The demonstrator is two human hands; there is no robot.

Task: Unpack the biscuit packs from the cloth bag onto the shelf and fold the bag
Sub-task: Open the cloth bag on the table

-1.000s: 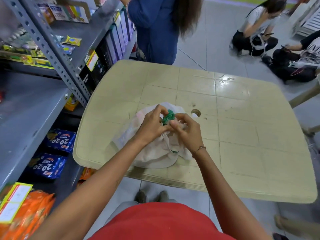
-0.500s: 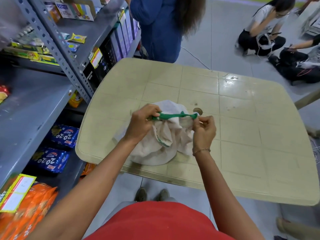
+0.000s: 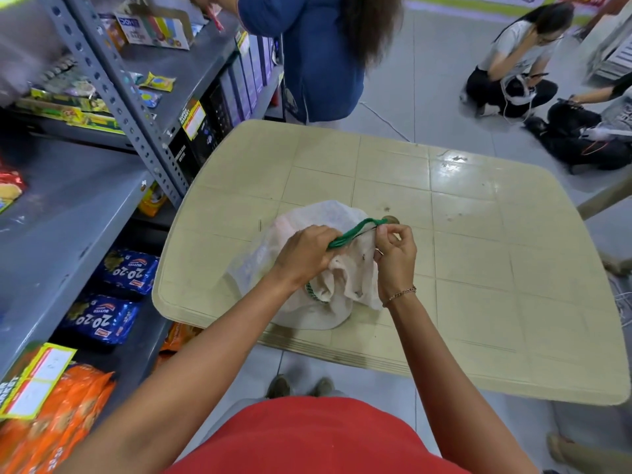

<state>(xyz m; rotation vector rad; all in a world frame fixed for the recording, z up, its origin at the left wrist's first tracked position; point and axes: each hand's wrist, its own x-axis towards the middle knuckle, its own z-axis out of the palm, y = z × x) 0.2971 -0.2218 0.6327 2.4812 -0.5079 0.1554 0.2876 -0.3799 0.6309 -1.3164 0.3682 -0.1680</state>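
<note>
L hand [image 3: 304,253] is clenched on the near end of a green cord [image 3: 352,230], knuckles up, resting on top of the bag [image 3: 318,285]. R hand [image 3: 395,256] pinches the cord's far end betw thumb & fingertips, other fingers curled in; a thin bracelet [image 3: 400,293] sits on that wrist. Cord runs taut-ish betw the 2 hands, rising slightly toward the R. Bag is off-white cloth, bunched & lumpy, lying on the near-left part of the table [image 3: 478,268], its near edge just at the table rim. A 2nd bit of green trim shows under the L wrist. Can't tell what's inside the bag; mouth looks gathered shut under the hands. A small round hole in the tabletop shows just past the R fingertips.

Table is pale beige w/ a grid pattern, glossy at the far side. Left of it stands a grey metal shelf [image 3: 68,213]: blue biscuit packs [image 3: 102,318] on a low tier, orange packs [image 3: 58,415] nearer w/ a yellow price tag, mixed snack pkts & boxes higher up. Wearer's red top fills the btm of the view, shoes below the table edge. Beyond the table a person in blue [image 3: 318,56] stands at the shelf; 2 more people sit on the floor far R
</note>
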